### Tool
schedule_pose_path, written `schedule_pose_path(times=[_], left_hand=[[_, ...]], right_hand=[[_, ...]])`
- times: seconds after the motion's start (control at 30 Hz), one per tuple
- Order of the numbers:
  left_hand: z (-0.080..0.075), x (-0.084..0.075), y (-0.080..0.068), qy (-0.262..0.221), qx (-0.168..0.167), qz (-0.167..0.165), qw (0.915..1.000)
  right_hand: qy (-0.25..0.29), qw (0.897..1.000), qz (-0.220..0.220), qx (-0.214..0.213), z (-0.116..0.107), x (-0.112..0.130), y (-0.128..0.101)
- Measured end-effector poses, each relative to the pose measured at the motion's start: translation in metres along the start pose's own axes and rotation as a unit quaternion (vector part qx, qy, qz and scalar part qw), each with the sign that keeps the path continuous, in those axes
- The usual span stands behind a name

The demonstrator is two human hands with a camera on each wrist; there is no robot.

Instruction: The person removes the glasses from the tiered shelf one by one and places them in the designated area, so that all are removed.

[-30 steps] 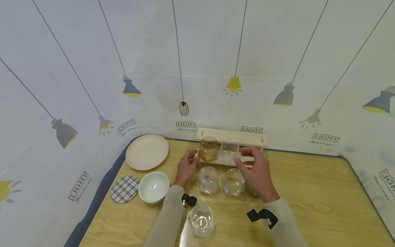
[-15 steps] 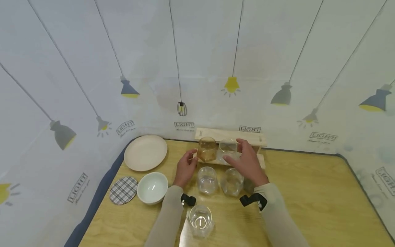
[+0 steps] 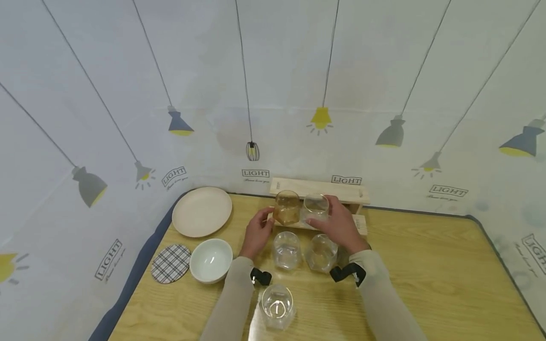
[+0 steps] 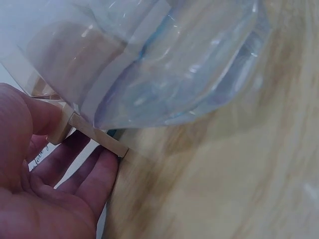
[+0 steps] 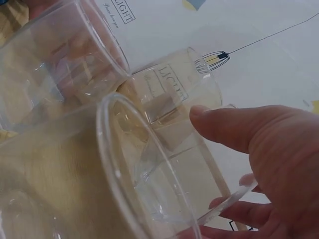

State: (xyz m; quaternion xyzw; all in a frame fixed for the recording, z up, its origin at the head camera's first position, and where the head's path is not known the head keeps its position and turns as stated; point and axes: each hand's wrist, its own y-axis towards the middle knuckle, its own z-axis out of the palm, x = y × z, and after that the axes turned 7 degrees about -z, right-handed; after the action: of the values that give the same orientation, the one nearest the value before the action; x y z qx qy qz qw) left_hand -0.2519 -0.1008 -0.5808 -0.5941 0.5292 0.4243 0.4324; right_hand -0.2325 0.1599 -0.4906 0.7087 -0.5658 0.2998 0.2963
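In the head view an amber glass (image 3: 286, 207) and a clear glass (image 3: 314, 210) stand side by side on the lower step of a pale wooden stepped stand (image 3: 359, 223). My right hand (image 3: 339, 225) holds the clear glass from its right side, thumb in front and fingers behind, as the right wrist view shows too. My left hand (image 3: 257, 232) pinches the stand's left end, next to the amber glass. Close up, its thumb and fingers meet the wooden end piece (image 4: 99, 137). Two clear glasses, one on the left (image 3: 286, 250) and one on the right (image 3: 322, 252), stand just before the stand.
Another clear glass (image 3: 277, 305) stands nearer, between the forearms. To the left are a white bowl (image 3: 211, 260), a checked round coaster (image 3: 171, 264) and a cream plate (image 3: 202, 211). A wall cloth printed with lamps (image 3: 392, 71) rises behind the table (image 3: 448, 284).
My right hand has moved left from the clear glass's right side, its fingers now reaching behind it. The left hand has stayed at the stand's end. The glasses stand where they were.
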Motion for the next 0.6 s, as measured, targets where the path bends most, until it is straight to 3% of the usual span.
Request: schedule_pose_path(times=[0.3,0.6], left_hand=[[0.000,0.000,0.000,-0.009,0.008,-0.019,0.9997],[-0.002,0.001,0.001,-0.018,0.010,-0.021,0.9996]], right_hand=[[0.032,0.999,-0.001,-0.027,0.002,0.002,-0.009],[0.079,0.994,-0.027,-0.068,-0.007,0.022,-0.025]])
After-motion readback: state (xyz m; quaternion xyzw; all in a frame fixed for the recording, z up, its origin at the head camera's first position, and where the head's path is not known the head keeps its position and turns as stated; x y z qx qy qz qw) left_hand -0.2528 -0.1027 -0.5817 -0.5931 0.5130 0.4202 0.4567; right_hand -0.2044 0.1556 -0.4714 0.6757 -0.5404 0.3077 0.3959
